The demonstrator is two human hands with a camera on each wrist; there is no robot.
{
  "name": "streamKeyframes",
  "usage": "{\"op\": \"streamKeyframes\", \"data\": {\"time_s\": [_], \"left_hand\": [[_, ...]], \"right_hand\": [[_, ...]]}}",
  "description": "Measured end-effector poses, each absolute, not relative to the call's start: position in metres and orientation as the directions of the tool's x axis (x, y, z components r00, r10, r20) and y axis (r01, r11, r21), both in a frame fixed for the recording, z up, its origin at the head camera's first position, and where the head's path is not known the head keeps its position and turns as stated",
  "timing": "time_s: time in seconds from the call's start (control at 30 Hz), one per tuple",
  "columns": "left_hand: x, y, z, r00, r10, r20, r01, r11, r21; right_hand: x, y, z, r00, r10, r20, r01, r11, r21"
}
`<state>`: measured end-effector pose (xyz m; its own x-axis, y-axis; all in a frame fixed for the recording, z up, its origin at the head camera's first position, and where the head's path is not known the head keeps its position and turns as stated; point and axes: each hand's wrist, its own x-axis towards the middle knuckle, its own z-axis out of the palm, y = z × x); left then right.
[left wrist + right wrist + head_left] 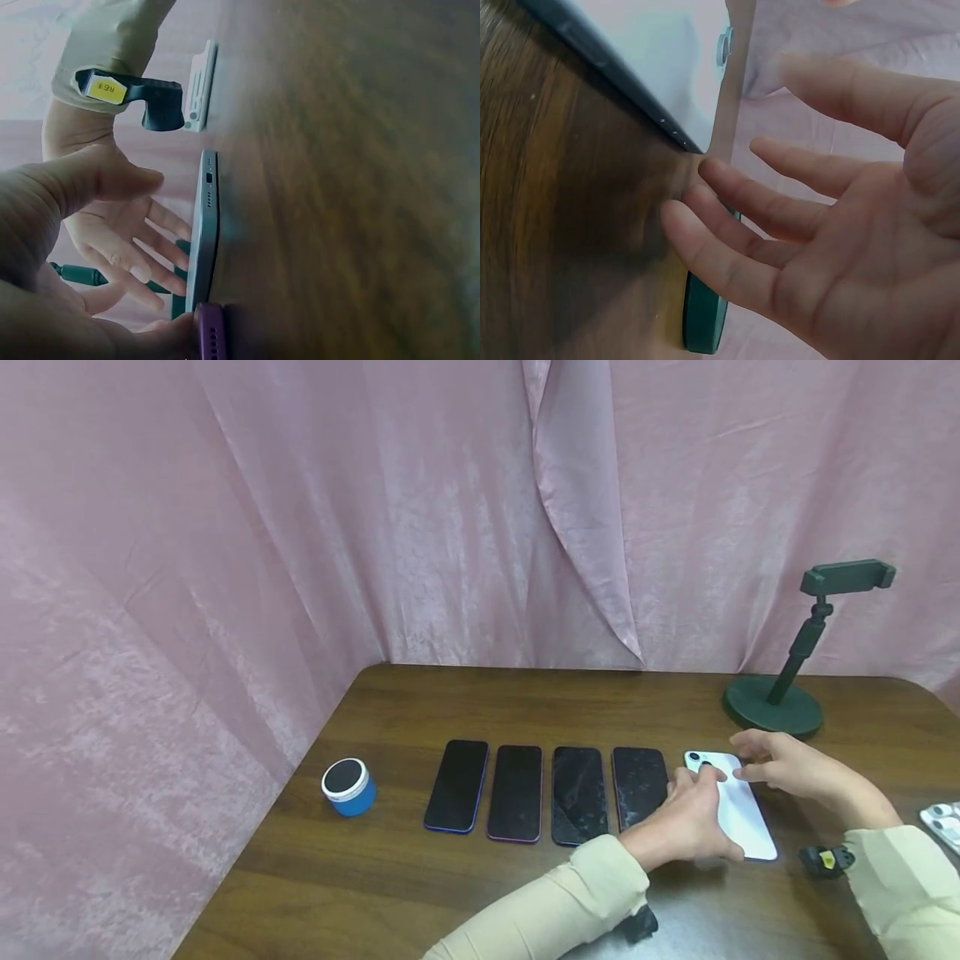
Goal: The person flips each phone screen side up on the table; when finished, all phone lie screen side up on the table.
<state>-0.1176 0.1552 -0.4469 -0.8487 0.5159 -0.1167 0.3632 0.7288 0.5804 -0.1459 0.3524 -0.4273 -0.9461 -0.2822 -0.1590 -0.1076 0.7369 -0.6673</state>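
Note:
A white smartphone (750, 827) lies on the wooden table with its back and camera lenses facing up. Over its left side reaches my left hand (686, 818), fingers bent loosely near the camera end. In the left wrist view, the thumb (127, 176) stands apart from the phone's edge; whether the fingertips touch the phone is unclear. On the phone's other side, near its top corner, my right hand (802, 772) hovers. The right wrist view shows its spread fingers (735, 274) relaxed, with a gap between them and the phone (660, 60).
Left of the white phone, several dark-screened phones (514, 793) lie in a row. A blue jar (352, 789) with a white-rimmed dark lid stands farther left. Behind the right hand rises a green phone stand (776, 702). Another white phone (945, 822) is at the right edge.

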Motion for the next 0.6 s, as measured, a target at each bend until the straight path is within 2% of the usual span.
{"op": "streamKeyframes", "data": {"time_s": [0.27, 0.4, 0.6], "left_hand": [[-0.1158, 0.1597, -0.447, -0.85, 0.512, -0.125, 0.395, 0.776, 0.492], [-0.116, 0.1595, -0.4468, -0.831, 0.54, -0.133, 0.441, 0.785, 0.436], [-0.1186, 0.1573, -0.4496, -0.808, 0.572, -0.139, 0.467, 0.766, 0.441]], "right_hand": [[-0.1484, 0.3541, -0.43, -0.935, -0.301, -0.187, -0.096, 0.724, -0.683], [-0.1508, 0.3535, -0.4317, -0.939, -0.285, -0.195, -0.086, 0.74, -0.667], [-0.1526, 0.3499, -0.4359, -0.946, -0.247, -0.209, -0.058, 0.765, -0.642]]}}
